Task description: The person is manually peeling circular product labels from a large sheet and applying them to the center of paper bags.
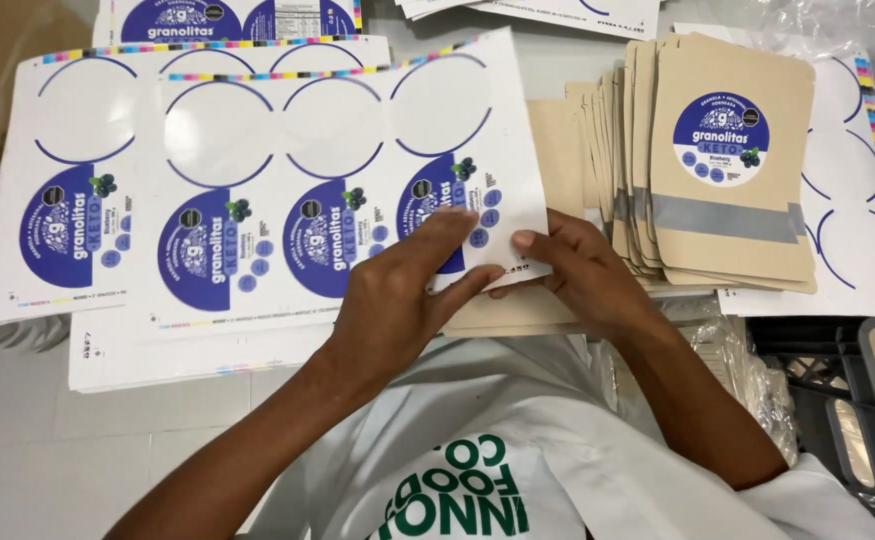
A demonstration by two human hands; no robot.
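Observation:
A white sticker sheet (pixel 288 160) lies in front of me, with empty round outlines above and several round blue labels in its lower row. My left hand (pixel 398 300) rests on the sheet's lower right corner, fingers over the rightmost blue label (pixel 436 195). My right hand (pixel 578 270) pinches the same corner from the right, thumb on the sheet edge. Under both hands lies a plain tan pouch (pixel 513 312). To the right, a fanned stack of tan pouches (pixel 728 170) has a round blue label on its top pouch.
More sticker sheets lie under and behind the front one (pixel 188 355), and a used sheet with empty circles (pixel 858 200) lies beneath the pouch stack. A dark plastic crate (pixel 838 380) stands at lower right, with clear plastic wrap (pixel 748 370) beside it.

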